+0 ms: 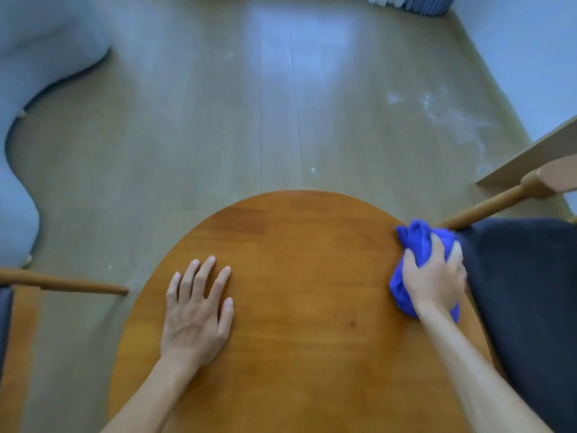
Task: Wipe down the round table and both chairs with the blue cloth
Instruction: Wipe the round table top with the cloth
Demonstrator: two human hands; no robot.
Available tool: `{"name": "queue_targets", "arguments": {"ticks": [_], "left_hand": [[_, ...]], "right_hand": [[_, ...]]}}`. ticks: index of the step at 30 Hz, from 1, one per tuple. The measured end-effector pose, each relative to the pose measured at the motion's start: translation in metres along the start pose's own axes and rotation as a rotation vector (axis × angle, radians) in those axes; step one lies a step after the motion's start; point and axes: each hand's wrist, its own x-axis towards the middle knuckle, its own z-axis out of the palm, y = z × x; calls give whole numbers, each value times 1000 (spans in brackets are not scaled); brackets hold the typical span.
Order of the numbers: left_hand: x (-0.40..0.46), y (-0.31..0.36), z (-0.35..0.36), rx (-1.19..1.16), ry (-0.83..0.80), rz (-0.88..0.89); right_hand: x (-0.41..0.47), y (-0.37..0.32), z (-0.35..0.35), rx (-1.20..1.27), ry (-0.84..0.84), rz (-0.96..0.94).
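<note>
Blue cloth (415, 245) was bunched under the right hand (434, 279), gripped at the right rim of the round brown wooden surface (296, 276), just beside the dark-cushioned wooden chair (524, 292). Left hand (196, 310) lay flat, fingers spread, holding nothing. No containers visible.

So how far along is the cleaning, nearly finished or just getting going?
Nothing looks finished: a wiped patch can't be told from the rest. In hand is the round table: the right hand presses the bunched blue cloth at its right edge while the left hand rests flat on top. Left are probably both chairs: the dark-seated chair at right and the chair at left, neither touched by the cloth.
</note>
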Motion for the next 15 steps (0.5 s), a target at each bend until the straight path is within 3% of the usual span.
{"name": "queue_targets", "arguments": {"ticks": [6,8,11,13,15], "left_hand": [[-1,5,-12,20,-86,-11],[-1,3,-13,27,-113,-13],[3,3,-12,20,-116,-26],[-1,4,-8,21,-111,-17],[0,5,-7,16,-99,-16]], "right_hand": [[-70,-89,28,-51,-142,-480],[-109,-82,26,17,-221,-742],[-146,-11,4,47,-312,-1095],[-135,51,-18,-3,-298,-1127],[-100,80,-33,-17,-220,-884]]}}
